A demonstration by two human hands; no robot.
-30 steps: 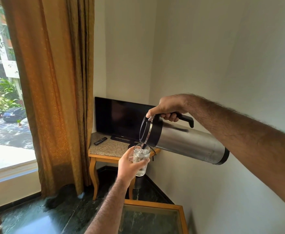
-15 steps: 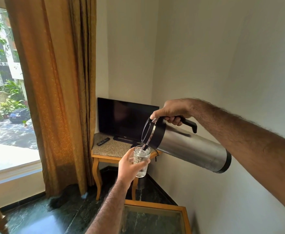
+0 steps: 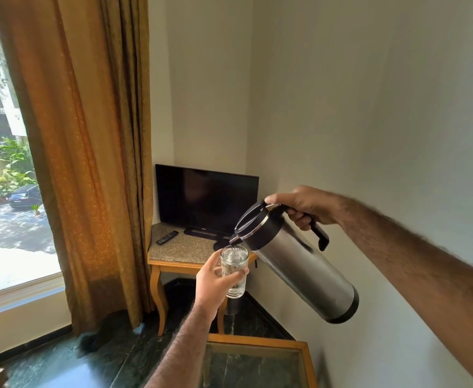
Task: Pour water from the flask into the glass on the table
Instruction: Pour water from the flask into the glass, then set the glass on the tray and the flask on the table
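My right hand (image 3: 305, 207) grips the black handle of a steel flask (image 3: 305, 271) with a black lid and base. The flask is held in the air, tilted with its spout down to the left, just above the rim of a clear glass (image 3: 234, 268). My left hand (image 3: 214, 280) holds that glass upright in the air from its left side. The glass is nearly full of water. The spout almost touches the rim; I cannot tell whether water is flowing.
A wooden-framed glass-top table (image 3: 257, 359) lies below my arms. In the corner a small stone-topped table (image 3: 179, 252) carries a black TV (image 3: 205, 201) and a remote (image 3: 167, 238). An ochre curtain (image 3: 84, 149) and window are left; a wall is right.
The flask's base has dropped, so it tilts less steeply than before. The glass and both hands stay together while my view has shifted down and right. The glass looks fuller.
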